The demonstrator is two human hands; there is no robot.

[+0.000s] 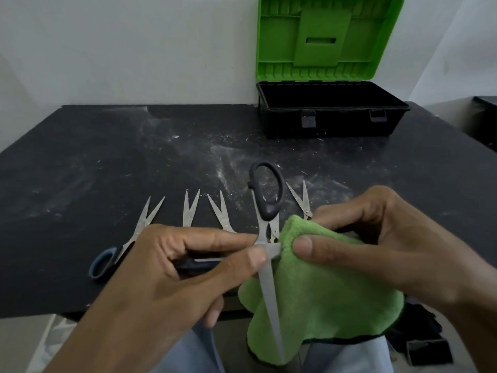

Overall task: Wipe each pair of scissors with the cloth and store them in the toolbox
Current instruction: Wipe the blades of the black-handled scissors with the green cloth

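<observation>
**A:** Your left hand point(172, 267) pinches the black-handled steel scissors point(269, 289) at the pivot. Thumb and forefinger press the metal, and the other fingers curl round one black plastic handle.

**B:** You hold them spread wide. The other oval handle loop stands toward the far side, and one long plain blade points back at you.

**A:** Your right hand point(376, 243) grips the fluffy green microfibre cloth point(322, 292), thumb on top. The cloth is bunched round the second blade, which runs right into its folds.

**B:** On the scuffed, white-dusted black table point(94, 157) lie the blue-handled scissors point(139, 227) at the left. Other steel scissors point(189, 211) lie beside them with blades open toward the far wall. Your hands hide most of their handles.

**A:** The black plastic toolbox point(330, 125), its ribbed green lid upright, stands far right on the table, well apart from your hands.
</observation>
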